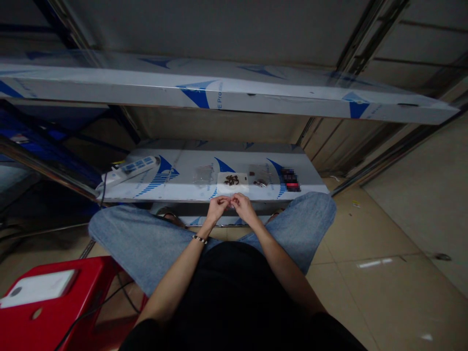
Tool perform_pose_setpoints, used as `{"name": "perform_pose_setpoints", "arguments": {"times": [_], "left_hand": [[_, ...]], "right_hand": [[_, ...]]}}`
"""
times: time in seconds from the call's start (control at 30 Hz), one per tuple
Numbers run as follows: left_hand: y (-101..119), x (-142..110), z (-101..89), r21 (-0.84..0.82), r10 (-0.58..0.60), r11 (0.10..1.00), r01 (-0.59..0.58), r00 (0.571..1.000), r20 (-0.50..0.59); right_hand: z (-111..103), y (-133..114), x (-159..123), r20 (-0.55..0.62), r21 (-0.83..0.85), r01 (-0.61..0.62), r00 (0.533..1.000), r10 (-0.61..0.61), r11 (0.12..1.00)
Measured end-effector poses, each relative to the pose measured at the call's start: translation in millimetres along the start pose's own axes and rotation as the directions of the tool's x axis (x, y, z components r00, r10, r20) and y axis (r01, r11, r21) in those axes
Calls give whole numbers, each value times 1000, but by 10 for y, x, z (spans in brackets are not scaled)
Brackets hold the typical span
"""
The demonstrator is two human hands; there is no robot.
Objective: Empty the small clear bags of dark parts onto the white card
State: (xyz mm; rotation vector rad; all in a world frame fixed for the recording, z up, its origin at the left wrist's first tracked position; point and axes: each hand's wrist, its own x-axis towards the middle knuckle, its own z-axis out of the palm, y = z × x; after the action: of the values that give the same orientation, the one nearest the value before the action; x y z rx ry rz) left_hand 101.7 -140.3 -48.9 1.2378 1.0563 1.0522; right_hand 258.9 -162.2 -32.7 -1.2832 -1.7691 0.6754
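Mostly hidden; small piece point(231, 205) between hands point(218, 206) point(243, 205)

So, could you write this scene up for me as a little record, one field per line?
Hands: left hand and right hand, fingertips together
Between fingertips: too small to tell
Nearest surface: film-covered lower shelf
White sheet: holds small brown pieces
Right of sheet: small silvery pieces
Shelf's left end: white power strip
Lower left: red stool bearing white rectangular device
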Motion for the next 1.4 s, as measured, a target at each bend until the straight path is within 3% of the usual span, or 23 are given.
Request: {"name": "perform_pose_setpoints", "arguments": {"times": [0.23, 0.6, 0.9, 1.1, 1.4], "left_hand": [[-71, 28, -7, -5, -14, 1000, 14, 998, -58], [-86, 28, -6, 17, 23, 1000, -24, 999, 49], [-33, -3, 13, 33, 23, 999, -26, 995, 99], [-33, -12, 15, 30, 43, 999, -45, 996, 73], [-3, -25, 28, 63, 41, 997, -48, 994, 101]], "right_hand": [[-18, -31, 19, -17, -9, 11, 1000, -11, 1000], [16, 34, 17, -84, 132, -113, 989, 125, 985], [42, 43, 32, -34, 233, -198, 977, 212, 952], [39, -4, 19, 28, 321, -205, 978, 208, 924], [31, 95, 38, -19, 238, -196, 978, 207, 951]]}}
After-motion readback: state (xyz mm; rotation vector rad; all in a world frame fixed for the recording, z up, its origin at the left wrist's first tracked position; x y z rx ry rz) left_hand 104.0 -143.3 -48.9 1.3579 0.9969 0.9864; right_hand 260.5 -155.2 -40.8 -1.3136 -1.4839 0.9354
